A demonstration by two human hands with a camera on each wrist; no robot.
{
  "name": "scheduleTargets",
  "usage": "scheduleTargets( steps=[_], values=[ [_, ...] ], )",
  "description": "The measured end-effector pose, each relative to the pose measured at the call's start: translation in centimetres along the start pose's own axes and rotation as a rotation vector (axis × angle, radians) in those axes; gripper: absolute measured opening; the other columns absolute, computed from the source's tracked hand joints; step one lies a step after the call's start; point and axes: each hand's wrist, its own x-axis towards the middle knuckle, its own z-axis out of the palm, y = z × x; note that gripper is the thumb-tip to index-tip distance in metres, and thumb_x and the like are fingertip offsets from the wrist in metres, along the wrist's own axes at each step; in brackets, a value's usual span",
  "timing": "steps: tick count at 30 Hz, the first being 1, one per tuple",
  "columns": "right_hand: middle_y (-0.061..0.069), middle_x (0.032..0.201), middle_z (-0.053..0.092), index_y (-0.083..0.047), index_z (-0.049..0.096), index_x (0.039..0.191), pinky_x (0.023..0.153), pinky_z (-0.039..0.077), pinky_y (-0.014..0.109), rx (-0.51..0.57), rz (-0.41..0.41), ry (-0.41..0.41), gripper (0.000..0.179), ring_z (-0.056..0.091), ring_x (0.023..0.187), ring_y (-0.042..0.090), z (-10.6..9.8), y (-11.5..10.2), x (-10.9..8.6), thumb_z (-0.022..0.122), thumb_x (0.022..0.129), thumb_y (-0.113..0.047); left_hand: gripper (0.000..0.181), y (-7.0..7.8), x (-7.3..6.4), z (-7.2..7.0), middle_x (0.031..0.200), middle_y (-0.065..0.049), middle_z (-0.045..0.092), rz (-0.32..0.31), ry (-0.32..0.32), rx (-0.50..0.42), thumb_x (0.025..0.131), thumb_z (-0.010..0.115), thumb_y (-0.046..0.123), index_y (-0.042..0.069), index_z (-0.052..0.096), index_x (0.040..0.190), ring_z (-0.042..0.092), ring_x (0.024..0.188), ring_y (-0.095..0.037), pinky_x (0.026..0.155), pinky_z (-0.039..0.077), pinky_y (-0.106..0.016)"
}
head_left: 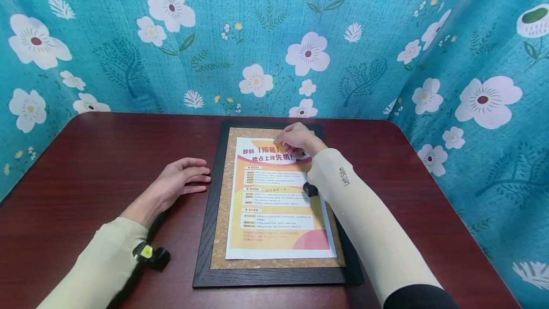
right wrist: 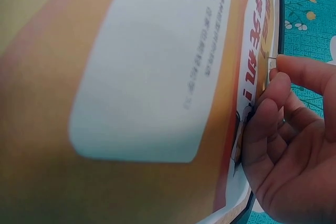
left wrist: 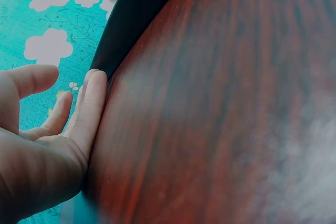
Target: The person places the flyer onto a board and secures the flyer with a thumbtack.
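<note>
A sheet of printed paper (head_left: 274, 223) with orange and pink patterns lies on a cork board (head_left: 219, 252) in a black frame (head_left: 274, 278). At the sheet's top, my right hand (head_left: 300, 138) pinches a thin metal pin (right wrist: 271, 57) between its fingertips; the pin's head is hidden by them. The other fingers of that hand curl close over the paper. Beside the frame's left edge, my left hand (head_left: 176, 180) rests with fingers extended. In the left wrist view, its fingertips (left wrist: 97, 80) touch the side of the frame.
Under the board is a dark red-brown wooden table (head_left: 107, 156) with rounded far corners. A blue flowered curtain (head_left: 240, 37) hangs behind it and along the right side. Small black cameras (head_left: 156, 257) are worn on both wrists over pale sleeves (head_left: 103, 256).
</note>
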Motion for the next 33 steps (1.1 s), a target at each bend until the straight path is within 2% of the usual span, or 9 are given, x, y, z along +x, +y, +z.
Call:
scheduleTargets(
  steps=[18,25,33],
  values=[
    [0.004,0.063,0.054,-0.007,0.068,0.095,0.045,0.04,0.024,-0.057,0.035,0.053,0.022,0.051,0.051,0.017,0.65,-0.11,0.32,0.072,0.093,-0.028,0.048,-0.08,0.07,-0.05,0.136,-0.025,0.053,0.003,-0.002,-0.007,0.105,0.052,0.014,-0.005,0.037,0.146,0.067,0.102,-0.019,0.088,0.057,-0.037],
    [0.003,0.061,0.054,-0.006,0.066,0.091,0.044,0.04,0.024,-0.079,0.028,0.052,0.022,0.051,0.05,0.015,0.58,-0.16,0.49,0.072,0.093,-0.027,0.047,-0.01,0.12,-0.07,0.133,-0.023,0.055,0.01,-0.008,-0.013,0.105,0.052,0.013,-0.006,0.037,0.146,0.067,0.101,-0.017,0.087,0.058,-0.037],
    [0.003,0.06,0.054,-0.006,0.067,0.089,0.043,0.038,0.025,-0.081,0.055,0.06,0.022,0.05,0.049,0.016,0.88,-0.41,0.38,0.071,0.094,-0.027,0.048,0.09,0.02,-0.11,0.136,-0.025,0.053,-0.002,-0.006,-0.004,0.105,0.051,0.014,-0.005,0.036,0.146,0.067,0.102,-0.017,0.088,0.058,-0.037]
  ],
)
